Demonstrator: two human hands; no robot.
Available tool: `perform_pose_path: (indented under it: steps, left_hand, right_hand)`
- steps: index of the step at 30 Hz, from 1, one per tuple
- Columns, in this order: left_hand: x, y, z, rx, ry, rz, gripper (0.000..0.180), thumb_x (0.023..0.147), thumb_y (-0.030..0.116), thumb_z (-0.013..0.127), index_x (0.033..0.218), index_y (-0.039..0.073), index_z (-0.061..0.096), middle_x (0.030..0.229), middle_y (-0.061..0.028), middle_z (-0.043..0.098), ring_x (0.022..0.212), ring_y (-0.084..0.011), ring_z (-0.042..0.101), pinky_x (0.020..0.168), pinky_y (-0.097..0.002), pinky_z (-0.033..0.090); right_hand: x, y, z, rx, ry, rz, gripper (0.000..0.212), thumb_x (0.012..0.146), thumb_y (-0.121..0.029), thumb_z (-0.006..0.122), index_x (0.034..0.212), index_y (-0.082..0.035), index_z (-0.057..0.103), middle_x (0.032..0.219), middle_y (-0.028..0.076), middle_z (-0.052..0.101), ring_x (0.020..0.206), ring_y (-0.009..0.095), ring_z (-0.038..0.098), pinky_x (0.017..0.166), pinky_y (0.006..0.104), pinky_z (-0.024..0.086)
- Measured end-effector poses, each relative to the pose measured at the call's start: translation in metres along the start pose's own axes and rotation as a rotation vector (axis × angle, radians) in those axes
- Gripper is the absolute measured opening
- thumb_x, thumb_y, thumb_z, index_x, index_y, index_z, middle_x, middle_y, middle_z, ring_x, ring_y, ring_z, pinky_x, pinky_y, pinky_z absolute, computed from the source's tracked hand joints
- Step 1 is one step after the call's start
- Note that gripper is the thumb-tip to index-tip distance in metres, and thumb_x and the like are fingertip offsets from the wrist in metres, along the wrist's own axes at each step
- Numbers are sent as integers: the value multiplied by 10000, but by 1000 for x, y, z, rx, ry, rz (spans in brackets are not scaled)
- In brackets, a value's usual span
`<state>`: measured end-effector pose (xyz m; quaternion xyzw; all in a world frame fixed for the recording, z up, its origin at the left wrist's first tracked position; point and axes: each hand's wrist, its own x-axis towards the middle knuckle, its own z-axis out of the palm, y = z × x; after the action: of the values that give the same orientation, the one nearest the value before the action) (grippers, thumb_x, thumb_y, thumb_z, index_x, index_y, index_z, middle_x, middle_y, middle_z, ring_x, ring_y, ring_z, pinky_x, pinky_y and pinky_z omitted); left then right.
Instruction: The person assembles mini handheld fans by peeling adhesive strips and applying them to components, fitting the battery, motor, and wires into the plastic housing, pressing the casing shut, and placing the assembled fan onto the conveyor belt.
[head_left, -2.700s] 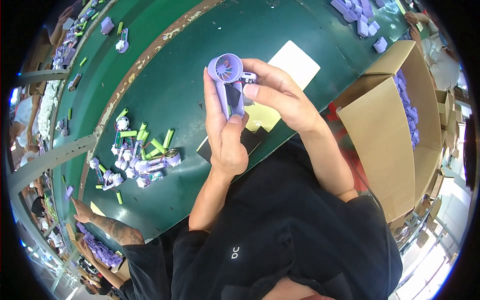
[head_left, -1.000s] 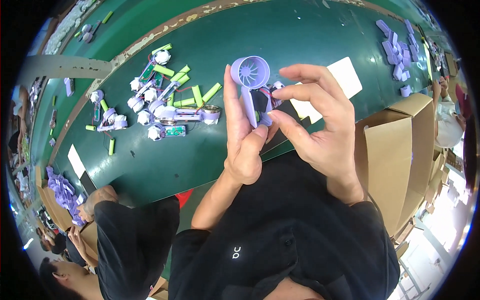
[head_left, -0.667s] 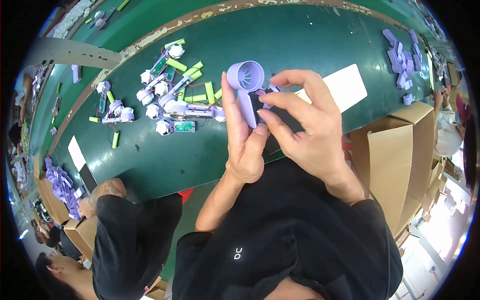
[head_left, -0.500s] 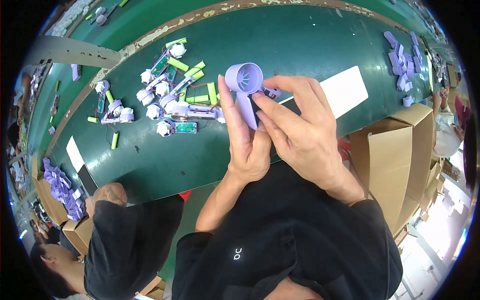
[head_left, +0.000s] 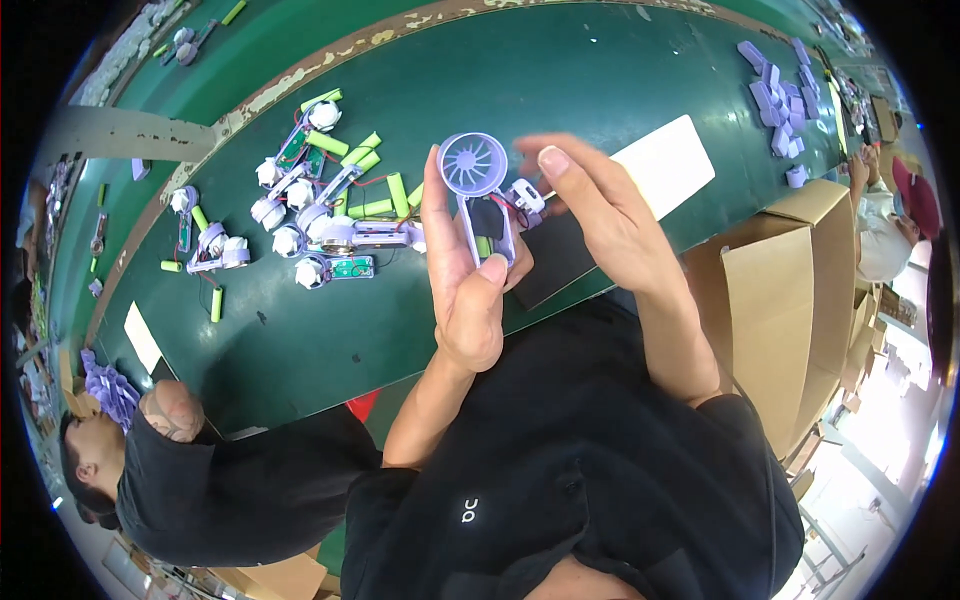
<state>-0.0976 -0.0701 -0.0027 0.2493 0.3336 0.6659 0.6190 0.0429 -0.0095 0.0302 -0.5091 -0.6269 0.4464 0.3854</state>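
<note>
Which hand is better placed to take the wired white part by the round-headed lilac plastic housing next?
Probably the right hand: it looks empty, near the wired white part. The left hand holds the lilac housing.

Black shirt (head_left: pixel 620 450) on the person, plain and dark; short sleeves (head_left: pixel 748 435), loosely cut; a small white mark (head_left: pixel 469 510) pops on the chest; a thin dark cable (head_left: pixel 768 445) runs down the right side!

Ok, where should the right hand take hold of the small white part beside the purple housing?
Probably pinch the white part by its outer end, from the right: it juts that way, while its red wires run toward the purple housing in the left hand.
</note>
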Motion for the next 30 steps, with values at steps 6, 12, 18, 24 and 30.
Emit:
perform_pose_path:
  steps: [6,12,18,24,30]
  left_hand:
    - [-4,-9,-14,59,-99,40,941,894,306,629,1644,44,124,1025,-80,550,686,-90,440,581,-247,333]
    - [-9,-11,-14,113,-91,55,925,899,276,609,1647,39,120,1122,-105,565,698,-101,441,604,-244,342]
    - [-14,-12,-18,-61,-130,-64,890,922,300,543,1659,35,121,1414,-91,484,875,-82,492,622,-222,338]
    - [-16,-16,-23,-181,-211,-115,826,979,342,503,1656,53,127,1209,-89,564,722,-76,450,581,-219,335]
    - [-17,-15,-23,-174,-282,-145,810,1015,328,492,1673,90,84,1122,-102,590,623,-64,413,525,-217,314]
  right_hand:
    - [-5,23,-10,163,-351,443,686,1063,-607,471,1145,42,676,972,89,666,821,152,655,616,291,574]
    - [-13,21,-10,432,-289,513,408,1092,-381,551,1196,0,653,956,65,704,718,139,687,620,281,596]
    - [-18,25,-7,536,-70,120,308,1013,-111,697,1283,-5,594,1161,102,706,922,128,694,838,282,586]
    - [-20,24,-26,558,-15,-91,387,964,-26,722,1321,3,575,1171,101,694,1033,147,673,919,296,572]
    - [-18,19,-36,549,82,-103,378,962,-47,724,1312,8,592,1150,121,707,1008,166,687,881,328,591]
